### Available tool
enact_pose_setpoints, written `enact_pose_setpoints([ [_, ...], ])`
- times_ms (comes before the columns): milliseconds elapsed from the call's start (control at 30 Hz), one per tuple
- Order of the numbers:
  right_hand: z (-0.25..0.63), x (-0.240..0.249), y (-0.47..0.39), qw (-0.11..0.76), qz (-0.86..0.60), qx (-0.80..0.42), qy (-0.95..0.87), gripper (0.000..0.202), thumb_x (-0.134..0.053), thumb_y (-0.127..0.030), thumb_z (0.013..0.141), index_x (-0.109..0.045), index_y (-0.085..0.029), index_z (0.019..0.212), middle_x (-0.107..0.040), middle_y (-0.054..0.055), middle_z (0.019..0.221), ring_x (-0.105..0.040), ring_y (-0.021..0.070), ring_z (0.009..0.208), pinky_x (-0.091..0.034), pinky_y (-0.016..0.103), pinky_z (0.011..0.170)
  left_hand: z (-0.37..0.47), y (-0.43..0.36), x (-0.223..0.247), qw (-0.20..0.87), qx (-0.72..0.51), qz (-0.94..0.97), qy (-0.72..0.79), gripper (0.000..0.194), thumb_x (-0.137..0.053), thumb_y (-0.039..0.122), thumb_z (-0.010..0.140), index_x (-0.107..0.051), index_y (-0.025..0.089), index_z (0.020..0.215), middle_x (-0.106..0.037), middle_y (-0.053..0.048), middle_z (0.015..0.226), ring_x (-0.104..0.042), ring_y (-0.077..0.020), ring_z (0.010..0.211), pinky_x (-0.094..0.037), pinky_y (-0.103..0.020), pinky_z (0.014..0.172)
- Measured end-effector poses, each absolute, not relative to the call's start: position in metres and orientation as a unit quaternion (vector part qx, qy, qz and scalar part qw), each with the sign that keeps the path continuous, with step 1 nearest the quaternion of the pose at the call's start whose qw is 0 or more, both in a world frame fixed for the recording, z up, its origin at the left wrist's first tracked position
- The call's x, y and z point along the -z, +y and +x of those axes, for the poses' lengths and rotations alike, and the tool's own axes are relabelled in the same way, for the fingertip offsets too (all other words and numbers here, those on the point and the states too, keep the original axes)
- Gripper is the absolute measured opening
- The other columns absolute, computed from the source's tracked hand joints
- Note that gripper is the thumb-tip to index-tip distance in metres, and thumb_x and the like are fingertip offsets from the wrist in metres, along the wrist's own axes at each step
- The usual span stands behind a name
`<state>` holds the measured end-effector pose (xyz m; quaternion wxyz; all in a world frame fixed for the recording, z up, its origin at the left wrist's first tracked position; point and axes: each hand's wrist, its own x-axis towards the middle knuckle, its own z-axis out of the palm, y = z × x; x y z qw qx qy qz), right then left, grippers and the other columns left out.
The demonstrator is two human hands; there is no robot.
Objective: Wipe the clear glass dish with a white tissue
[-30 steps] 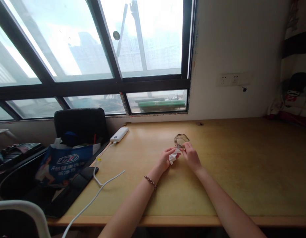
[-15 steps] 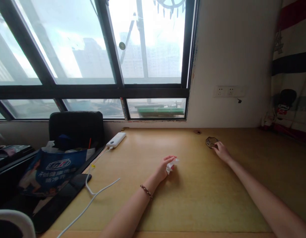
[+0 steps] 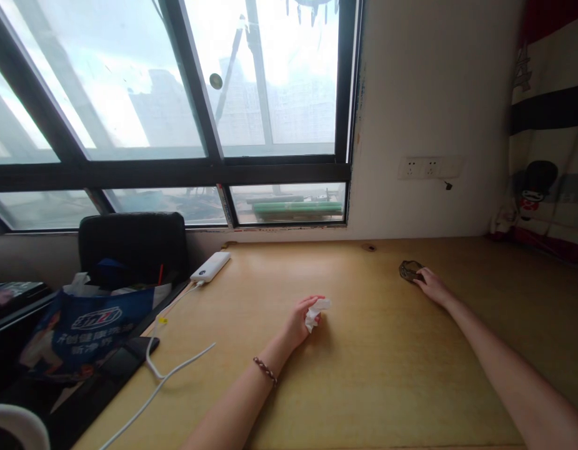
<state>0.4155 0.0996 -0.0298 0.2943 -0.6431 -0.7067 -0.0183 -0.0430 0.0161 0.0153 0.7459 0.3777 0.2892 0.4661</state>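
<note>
left hand (image 3: 298, 320) pinches soft, light tissue (image 3: 315, 310) | right hand (image 3: 432, 287) fingertips on small glass (image 3: 409, 270), probably fragile, grip unclear; hold by rim | desk (image 3: 363, 375)

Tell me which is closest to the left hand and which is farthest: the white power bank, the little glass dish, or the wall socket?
From the left hand, which holds a crumpled tissue:
1. The little glass dish, to the right, at the right hand.
2. The white power bank, back left by the window.
3. The wall socket, up on the wall.

The first two are nearly level.

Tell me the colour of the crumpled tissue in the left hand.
White; the tissue shows best in the head view.
</note>
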Motion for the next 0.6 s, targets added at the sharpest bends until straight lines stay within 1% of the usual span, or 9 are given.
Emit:
enact_pose_setpoints([
  [133, 0.413, 0.022, 0.099, 0.282, -0.644, 0.010, -0.711, 0.014, -0.049, -0.025, 0.069, -0.052, -0.017, 0.081, -0.054, 0.008, 0.088, -0.053, 0.0217, 0.083, -0.042, 0.031, 0.074, -0.042, 0.017, -0.013, 0.741, -0.481, 0.363, 0.297, 0.025, -0.061, 0.030, 0.066, -0.060, 0.014, 0.086, -0.057, -0.003, 0.069, -0.045, -0.0075, 0.046, -0.035, -0.021, 0.044],
  [233, 0.411, 0.017, 0.096, 0.266, -0.647, 0.001, -0.715, 0.015, -0.048, -0.022, 0.071, -0.053, -0.017, 0.083, -0.054, 0.009, 0.091, -0.053, 0.0219, 0.085, -0.042, 0.032, 0.076, -0.041, 0.018, -0.011, 0.726, -0.512, 0.345, 0.302, 0.029, -0.065, 0.022, 0.063, -0.057, 0.017, 0.090, -0.057, -0.002, 0.075, -0.046, -0.0057, 0.048, -0.036, -0.019, 0.046],
  [300, 0.411, 0.012, 0.094, 0.249, -0.644, -0.003, -0.723, 0.018, -0.048, -0.019, 0.070, -0.054, -0.017, 0.087, -0.054, 0.009, 0.096, -0.053, 0.0219, 0.090, -0.041, 0.032, 0.080, -0.040, 0.019, -0.010, 0.721, -0.525, 0.348, 0.290, 0.031, -0.066, 0.017, 0.060, -0.057, 0.016, 0.090, -0.056, 0.000, 0.072, -0.046, -0.0050, 0.049, -0.037, -0.018, 0.048],
  [367, 0.409, 0.003, 0.093, 0.230, -0.637, -0.006, -0.736, 0.026, -0.050, -0.015, 0.068, -0.054, -0.016, 0.094, -0.052, 0.010, 0.103, -0.051, 0.0223, 0.096, -0.039, 0.031, 0.084, -0.041, 0.020, -0.009, 0.720, -0.527, 0.352, 0.283, 0.027, -0.066, 0.015, 0.060, -0.057, 0.014, 0.085, -0.053, 0.001, 0.063, -0.045, -0.0050, 0.047, -0.037, -0.018, 0.048],
  [433, 0.400, -0.009, 0.089, 0.219, -0.634, -0.001, -0.741, 0.035, -0.052, -0.013, 0.066, -0.053, -0.016, 0.101, -0.049, 0.012, 0.111, -0.048, 0.0235, 0.102, -0.037, 0.031, 0.087, -0.041, 0.021, -0.009, 0.720, -0.527, 0.350, 0.286, 0.021, -0.064, 0.016, 0.060, -0.059, 0.011, 0.079, -0.052, 0.001, 0.060, -0.044, -0.0050, 0.046, -0.037, -0.019, 0.048],
  [500, 0.376, -0.024, 0.077, 0.228, -0.633, 0.017, -0.739, 0.040, -0.051, -0.011, 0.066, -0.051, -0.015, 0.105, -0.046, 0.013, 0.115, -0.046, 0.0245, 0.104, -0.035, 0.033, 0.090, -0.042, 0.021, -0.009, 0.720, -0.526, 0.349, 0.288, 0.021, -0.063, 0.018, 0.061, -0.060, 0.009, 0.081, -0.055, -0.002, 0.065, -0.044, -0.0049, 0.046, -0.038, -0.019, 0.049],
  [567, 0.334, -0.040, 0.050, 0.265, -0.621, 0.032, -0.737, 0.033, -0.046, -0.012, 0.071, -0.050, -0.013, 0.104, -0.047, 0.014, 0.112, -0.046, 0.0242, 0.103, -0.036, 0.034, 0.087, -0.043, 0.021, -0.008, 0.721, -0.521, 0.353, 0.289, 0.024, -0.062, 0.020, 0.063, -0.061, 0.009, 0.084, -0.058, -0.004, 0.069, -0.046, -0.0057, 0.048, -0.039, -0.020, 0.051],
  [600, 0.307, -0.046, 0.029, 0.281, -0.602, 0.022, -0.747, 0.029, -0.044, -0.014, 0.074, -0.051, -0.014, 0.102, -0.050, 0.013, 0.108, -0.049, 0.0230, 0.098, -0.038, 0.034, 0.084, -0.043, 0.021, -0.007, 0.723, -0.516, 0.356, 0.291, 0.025, -0.061, 0.022, 0.064, -0.061, 0.009, 0.085, -0.058, -0.004, 0.067, -0.047, -0.0066, 0.048, -0.039, -0.021, 0.051],
])
